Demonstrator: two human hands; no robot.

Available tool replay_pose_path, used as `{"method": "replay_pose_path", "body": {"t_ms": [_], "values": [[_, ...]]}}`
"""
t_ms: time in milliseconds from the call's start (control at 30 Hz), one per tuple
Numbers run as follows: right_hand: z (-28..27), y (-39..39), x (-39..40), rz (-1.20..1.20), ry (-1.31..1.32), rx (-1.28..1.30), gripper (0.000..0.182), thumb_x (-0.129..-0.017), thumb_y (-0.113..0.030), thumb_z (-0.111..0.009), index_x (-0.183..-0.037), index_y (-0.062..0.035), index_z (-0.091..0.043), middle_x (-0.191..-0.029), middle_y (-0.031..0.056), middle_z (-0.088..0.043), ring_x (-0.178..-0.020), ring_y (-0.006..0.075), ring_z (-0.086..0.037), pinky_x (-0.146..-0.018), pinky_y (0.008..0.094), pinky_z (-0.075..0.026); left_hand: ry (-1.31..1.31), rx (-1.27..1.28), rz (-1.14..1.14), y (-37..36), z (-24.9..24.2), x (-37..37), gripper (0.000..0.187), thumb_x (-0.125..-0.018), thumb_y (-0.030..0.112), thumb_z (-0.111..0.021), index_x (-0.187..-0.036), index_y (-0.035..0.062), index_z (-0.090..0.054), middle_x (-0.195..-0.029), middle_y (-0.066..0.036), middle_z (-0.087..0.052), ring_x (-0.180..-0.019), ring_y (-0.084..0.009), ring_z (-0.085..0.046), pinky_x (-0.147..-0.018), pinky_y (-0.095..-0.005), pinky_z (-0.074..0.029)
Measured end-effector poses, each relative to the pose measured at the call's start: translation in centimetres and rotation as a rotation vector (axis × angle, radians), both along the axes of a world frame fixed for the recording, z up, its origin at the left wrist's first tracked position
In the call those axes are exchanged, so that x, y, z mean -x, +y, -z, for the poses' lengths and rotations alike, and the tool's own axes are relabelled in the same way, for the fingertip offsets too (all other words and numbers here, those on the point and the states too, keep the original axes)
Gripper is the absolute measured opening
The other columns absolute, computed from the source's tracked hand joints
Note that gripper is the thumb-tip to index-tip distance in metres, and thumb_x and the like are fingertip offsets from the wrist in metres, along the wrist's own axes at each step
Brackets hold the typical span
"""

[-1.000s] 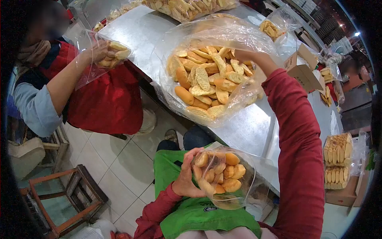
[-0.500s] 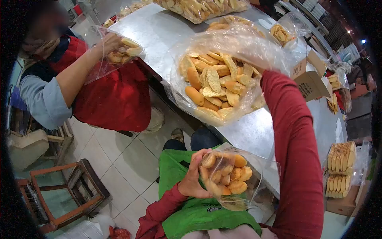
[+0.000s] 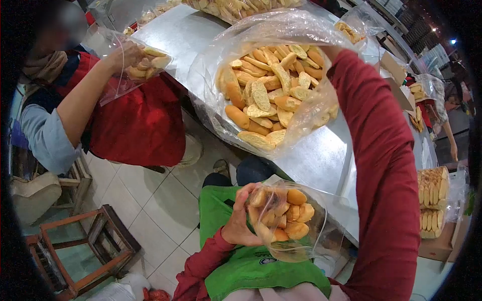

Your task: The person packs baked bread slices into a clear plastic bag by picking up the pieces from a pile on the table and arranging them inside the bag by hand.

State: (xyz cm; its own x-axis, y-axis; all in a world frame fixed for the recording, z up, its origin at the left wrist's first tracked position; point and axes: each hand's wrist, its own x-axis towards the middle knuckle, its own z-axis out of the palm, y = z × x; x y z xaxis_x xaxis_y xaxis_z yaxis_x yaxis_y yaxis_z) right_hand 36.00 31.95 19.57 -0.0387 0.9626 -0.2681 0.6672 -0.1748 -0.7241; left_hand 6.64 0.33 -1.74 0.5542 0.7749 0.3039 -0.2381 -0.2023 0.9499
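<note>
My left hand (image 3: 242, 218) is closed around the side of a small clear plastic bag (image 3: 329, 228) that holds several short bread pieces (image 3: 296, 213), in front of the green apron. On the metal table sits a large clear plastic bag (image 3: 201, 95) with its mouth wide, full of split, oblong bread pieces (image 3: 261, 95). My right arm reaches across to the far right rim of this large bag. There my right hand (image 3: 332, 51) shows only in part, at the plastic; its fingers are hidden.
Across the left side, a person in a red apron (image 3: 135, 120) holds another bag of bread (image 3: 145, 65). The metal table (image 3: 316, 155) bears another large bread bag (image 3: 246, 9) at the back and a cardboard box (image 3: 399, 83). Packed bread (image 3: 433, 188) stands at right. Wooden stool (image 3: 75, 251) at lower left.
My right hand has moved up and away along the large bag's rim. The bag's mouth is wider and more bread shows. My left hand still holds the small bag, shifted slightly left.
</note>
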Motion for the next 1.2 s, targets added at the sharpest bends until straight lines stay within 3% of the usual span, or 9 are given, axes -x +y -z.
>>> {"method": "replay_pose_path", "body": {"t_ms": [167,267,367,467,567,667,767,867,1200], "values": [[4.7,-2.0,2.7,-0.119,-0.282,-0.127,0.038,-0.077,-0.013,-0.076,-0.108,0.0035,-0.061,-0.076,0.0075,-0.064,-0.062,0.0117,-0.059,-0.052,0.0247,-0.047,0.022,0.092,0.031,0.0,1.4,0.5,0.141,-0.044,0.024,-0.094,-0.150,0.0188,-0.002,-0.142,-0.021,-0.026,-0.130,-0.0352,-0.034,-0.107,-0.0479,-0.031],[5.6,-4.1,1.9,0.026,-0.028,-0.234,0.033,-0.070,-0.012,-0.079,-0.095,0.0048,-0.066,-0.065,0.0085,-0.063,-0.059,0.0134,-0.062,-0.052,0.0281,-0.051,0.006,0.147,0.010,0.2,0.9,1.0,0.141,-0.044,0.024,-0.094,-0.150,0.0179,-0.003,-0.143,-0.021,-0.025,-0.131,-0.0352,-0.034,-0.108,-0.0479,-0.030],[5.0,-5.8,1.1,-0.042,-0.019,-0.241,0.046,-0.081,-0.019,-0.074,-0.118,0.0027,-0.059,-0.081,0.0046,-0.065,-0.066,0.0096,-0.060,-0.061,0.0245,-0.050,0.039,0.101,-0.018,0.2,-0.3,1.3,0.140,-0.044,0.024,-0.094,-0.150,0.0180,-0.003,-0.143,-0.021,-0.025,-0.131,-0.0358,-0.034,-0.108,-0.0483,-0.030],[2.4,-8.7,0.7,-0.137,0.144,-0.318,0.043,-0.084,-0.021,-0.071,-0.118,0.0022,-0.060,-0.086,0.0040,-0.065,-0.073,0.0086,-0.060,-0.068,0.0239,-0.050,0.063,0.043,-0.038,0.0,-0.9,1.1,0.140,-0.044,0.024,-0.094,-0.150,0.0180,-0.003,-0.143,-0.022,-0.025,-0.131,-0.0364,-0.034,-0.108,-0.0487,-0.030],[0.8,-9.4,-0.7,0.069,0.095,-0.452,0.038,-0.085,-0.018,-0.065,-0.115,0.0048,-0.059,-0.091,0.0132,-0.067,-0.086,0.0193,-0.064,-0.076,0.0300,-0.051,0.092,-0.022,-0.048,-0.2,-1.5,0.7,0.139,-0.044,0.025,-0.094,-0.150,0.0180,-0.003,-0.143,-0.022,-0.025,-0.131,-0.0369,-0.033,-0.108,-0.0491,-0.030],[-2.3,-9.6,1.5,-0.192,-0.877,-0.248,0.030,-0.084,-0.011,-0.059,-0.108,0.0063,-0.060,-0.098,0.0244,-0.065,-0.098,0.0365,-0.061,-0.083,0.0401,-0.050,0.113,-0.083,-0.046,-0.6,-1.8,0.2,0.139,-0.045,0.025,-0.094,-0.150,0.0180,-0.003,-0.143,-0.022,-0.026,-0.131,-0.0375,-0.033,-0.108,-0.0495,-0.030],[3.9,-7.5,2.2,-0.169,-0.755,-0.634,0.025,-0.081,-0.011,-0.053,-0.098,0.0063,-0.062,-0.103,0.0284,-0.062,-0.101,0.0449,-0.057,-0.088,0.0459,-0.046,0.118,-0.126,-0.055,-0.6,-2.2,-0.1,0.139,-0.045,0.025,-0.094,-0.150,0.0181,-0.004,-0.143,-0.022,-0.026,-0.131,-0.0381,-0.033,-0.108,-0.0499,-0.030],[8.5,-1.2,3.0,0.069,-0.801,-0.724,0.034,-0.077,-0.017,-0.056,-0.105,0.0015,-0.063,-0.095,0.0236,-0.065,-0.095,0.0343,-0.063,-0.082,0.0420,-0.050,0.108,-0.163,-0.065,-0.5,-2.4,-0.2,0.138,-0.045,0.025,-0.093,-0.150,0.0181,-0.004,-0.144,-0.022,-0.026,-0.132,-0.0387,-0.033,-0.108,-0.0503,-0.030],[12.2,3.0,-1.9,0.265,-0.318,-0.163,0.032,-0.086,-0.024,-0.048,-0.097,0.0004,-0.067,-0.103,0.0234,-0.065,-0.091,0.0388,-0.062,-0.082,0.0443,-0.047,-0.022,-0.183,-0.004,1.3,-5.3,0.2,0.134,-0.047,0.022,-0.092,-0.150,0.0218,-0.006,-0.143,-0.021,-0.027,-0.132,-0.0401,-0.032,-0.106,-0.0511,-0.033]]}}
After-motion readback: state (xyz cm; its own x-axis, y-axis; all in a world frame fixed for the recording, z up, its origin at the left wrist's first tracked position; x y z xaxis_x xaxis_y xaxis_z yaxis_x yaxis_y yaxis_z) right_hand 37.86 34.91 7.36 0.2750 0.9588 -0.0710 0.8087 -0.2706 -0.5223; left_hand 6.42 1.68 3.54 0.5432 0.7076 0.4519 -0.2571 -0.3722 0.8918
